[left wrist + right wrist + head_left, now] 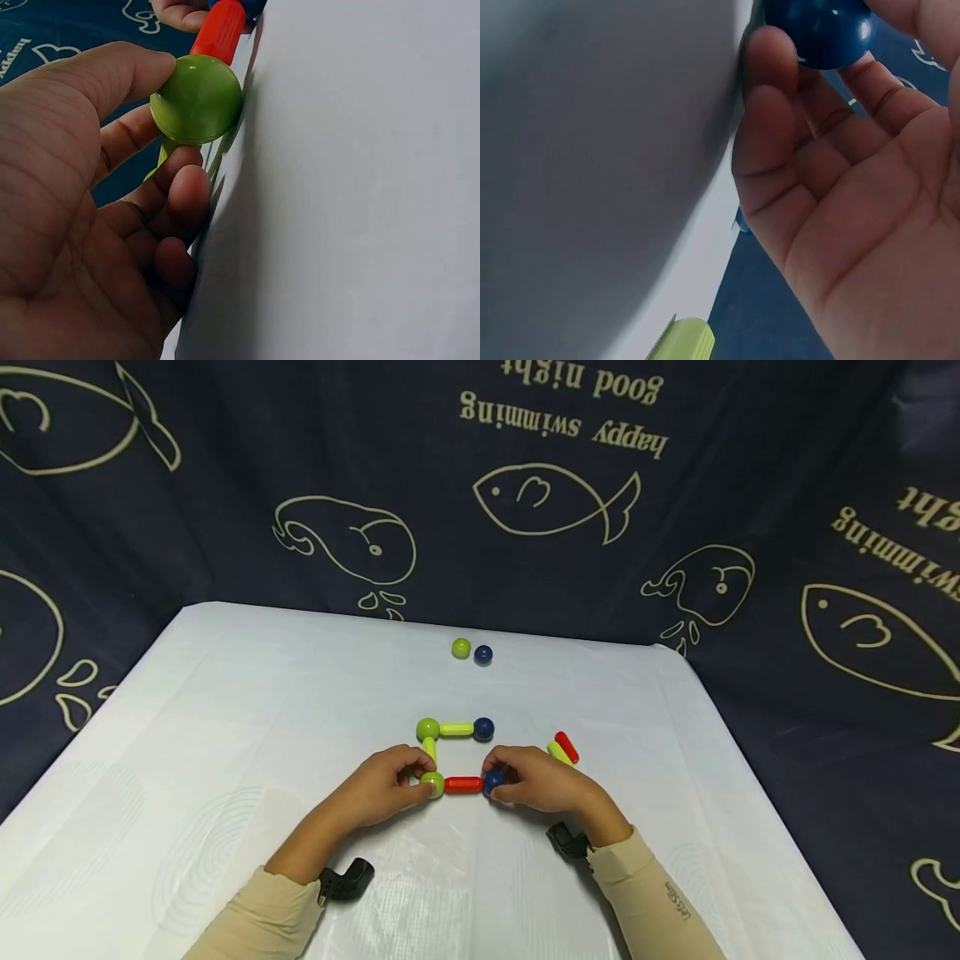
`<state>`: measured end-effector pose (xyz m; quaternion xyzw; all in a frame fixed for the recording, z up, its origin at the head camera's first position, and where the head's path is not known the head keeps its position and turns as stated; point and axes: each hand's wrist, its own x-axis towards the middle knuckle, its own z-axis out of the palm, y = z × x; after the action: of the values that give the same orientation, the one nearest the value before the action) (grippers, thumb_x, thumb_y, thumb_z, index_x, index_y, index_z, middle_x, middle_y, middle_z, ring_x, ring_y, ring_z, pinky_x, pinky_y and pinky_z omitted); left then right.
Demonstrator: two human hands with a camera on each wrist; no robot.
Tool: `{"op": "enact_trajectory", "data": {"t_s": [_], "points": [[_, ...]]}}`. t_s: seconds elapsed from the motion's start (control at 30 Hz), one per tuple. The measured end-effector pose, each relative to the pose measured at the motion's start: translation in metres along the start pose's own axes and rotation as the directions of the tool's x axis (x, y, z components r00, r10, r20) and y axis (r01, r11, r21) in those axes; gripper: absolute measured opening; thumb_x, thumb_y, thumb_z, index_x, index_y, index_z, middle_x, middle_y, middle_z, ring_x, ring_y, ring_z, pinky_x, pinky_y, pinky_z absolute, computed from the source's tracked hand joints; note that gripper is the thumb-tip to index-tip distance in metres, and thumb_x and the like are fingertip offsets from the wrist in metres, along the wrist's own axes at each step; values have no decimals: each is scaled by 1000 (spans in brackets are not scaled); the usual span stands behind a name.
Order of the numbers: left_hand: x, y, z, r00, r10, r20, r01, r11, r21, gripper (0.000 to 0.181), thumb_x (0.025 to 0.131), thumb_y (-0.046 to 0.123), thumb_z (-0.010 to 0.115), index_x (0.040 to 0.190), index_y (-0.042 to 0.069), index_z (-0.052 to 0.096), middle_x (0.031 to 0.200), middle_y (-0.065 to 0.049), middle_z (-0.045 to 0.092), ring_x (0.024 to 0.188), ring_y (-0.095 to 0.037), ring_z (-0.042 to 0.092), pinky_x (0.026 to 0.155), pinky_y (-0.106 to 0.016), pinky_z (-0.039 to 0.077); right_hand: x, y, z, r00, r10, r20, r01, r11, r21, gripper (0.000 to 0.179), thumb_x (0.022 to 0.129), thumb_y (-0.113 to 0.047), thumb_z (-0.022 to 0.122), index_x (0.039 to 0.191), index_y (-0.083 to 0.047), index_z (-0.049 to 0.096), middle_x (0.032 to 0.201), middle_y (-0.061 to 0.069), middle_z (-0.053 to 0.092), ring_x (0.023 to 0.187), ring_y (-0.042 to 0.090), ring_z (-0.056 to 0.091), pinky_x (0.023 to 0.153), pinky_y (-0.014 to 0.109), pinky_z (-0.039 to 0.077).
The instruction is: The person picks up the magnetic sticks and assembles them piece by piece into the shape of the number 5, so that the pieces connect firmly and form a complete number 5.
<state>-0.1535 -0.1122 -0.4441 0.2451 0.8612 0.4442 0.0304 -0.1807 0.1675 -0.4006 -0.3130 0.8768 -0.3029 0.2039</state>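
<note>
On the white table lies a three-sided figure of balls and rods. My left hand (386,783) pinches its near green ball (196,101) between thumb and fingers. A red rod (463,785) runs from that ball to a blue ball (821,30), which my right hand (542,778) grips with thumb and fingertips. From the held green ball a yellow-green rod (429,748) leads back to another green ball (427,729). A second yellow-green rod (457,729) joins that one to a far blue ball (483,729). The right side between the two blue balls has no rod.
Beyond the figure, a loose green ball (461,648) and a loose blue ball (483,655) sit near the table's (300,677) back edge. Right of the figure lie a loose red rod (567,747) and a yellow-green rod (558,752). A dark printed cloth (450,568) hangs behind.
</note>
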Motion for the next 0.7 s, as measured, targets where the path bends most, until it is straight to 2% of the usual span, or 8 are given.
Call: {"op": "enact_trajectory", "data": {"t_s": [0.2, 0.7], "points": [[0, 1, 0, 1000, -12, 3, 12, 1000, -1, 15, 88, 17, 75, 101, 15, 68, 84, 5, 55, 73, -11, 49, 66, -28, 44, 1, 2, 1, 1000, -7, -17, 7, 1000, -23, 22, 92, -13, 72, 112, -15, 62, 95, -7, 61, 86, 13, 57, 79, 30, 49], [0, 3, 0, 1000, -17, -24, 17, 1000, 21, 17, 89, 14, 74, 105, 13, 68, 87, 3, 57, 77, -12, 51, 69, -29, 45, 3, 1, 3, 998, 8, -55, -8, 1000, -2, 20, 93, -12, 70, 111, -14, 63, 97, -7, 62, 87, 12, 58, 81, 31, 50]]}}
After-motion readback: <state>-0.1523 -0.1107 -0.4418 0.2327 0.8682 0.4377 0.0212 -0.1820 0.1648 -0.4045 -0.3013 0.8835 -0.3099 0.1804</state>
